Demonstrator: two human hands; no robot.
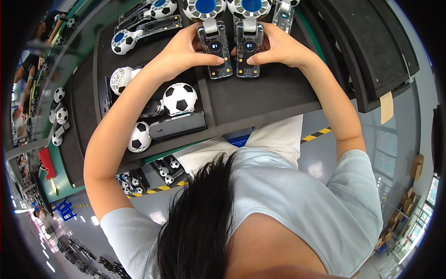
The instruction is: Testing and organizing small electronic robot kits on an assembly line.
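My left hand (182,52) is wrapped round a handheld device with a clear, dark body (214,37). Its thumb lies along the front, below a small lit display. A matching device (250,35) is gripped by my right hand (284,46), with that thumb also across its front. The two bodies stand side by side, slightly apart, displays toward me. Beyond them, white hinges lead to football-patterned heads with blue round centres (206,5). Both hands are over the far part of a black, foam-lined tray (265,100).
More such devices lie at the tray's far left (160,26). Nearer, left of centre, sit a football-patterned head (180,99) and a dark handle (179,125). Another device (283,17) is just beyond my right hand. Black trays (371,46) stand at the right, a red object (47,163) at left.
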